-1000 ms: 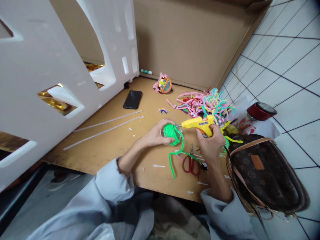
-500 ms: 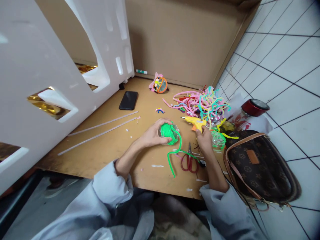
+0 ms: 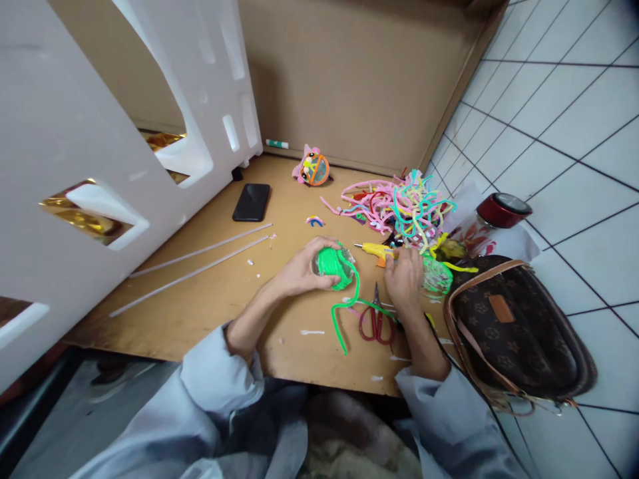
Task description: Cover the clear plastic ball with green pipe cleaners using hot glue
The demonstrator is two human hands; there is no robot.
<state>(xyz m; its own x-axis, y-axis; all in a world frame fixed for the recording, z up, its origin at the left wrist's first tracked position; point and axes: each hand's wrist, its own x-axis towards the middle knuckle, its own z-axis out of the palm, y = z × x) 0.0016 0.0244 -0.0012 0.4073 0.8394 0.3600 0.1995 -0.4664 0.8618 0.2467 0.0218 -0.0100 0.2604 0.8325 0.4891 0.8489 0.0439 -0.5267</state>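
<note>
A clear round object wrapped in green pipe cleaner [image 3: 333, 267] is held in my left hand [image 3: 304, 269], thumb below and fingers over its top. A loose green strand hangs from it toward the table's front. My right hand [image 3: 405, 276] is closed on the yellow glue gun [image 3: 375, 251], whose nozzle points left toward the green piece. Red-handled scissors [image 3: 377, 324] lie below, between my hands. Just right of my right hand rests another green-wound clear piece [image 3: 436, 275].
A pile of pink, teal and yellow pipe cleaners [image 3: 394, 206] lies behind my right hand. Farther back sit a decorated ball [image 3: 315, 169] and a black phone [image 3: 251, 202]. Two white sticks [image 3: 200, 255] lie left; a red-lidded jar [image 3: 503, 209] and brown bag [image 3: 524, 326] stand right.
My right hand has turned over the glue gun, now covering its handle, and the gun sits slightly lower and farther left. My left hand keeps its hold on the green piece.
</note>
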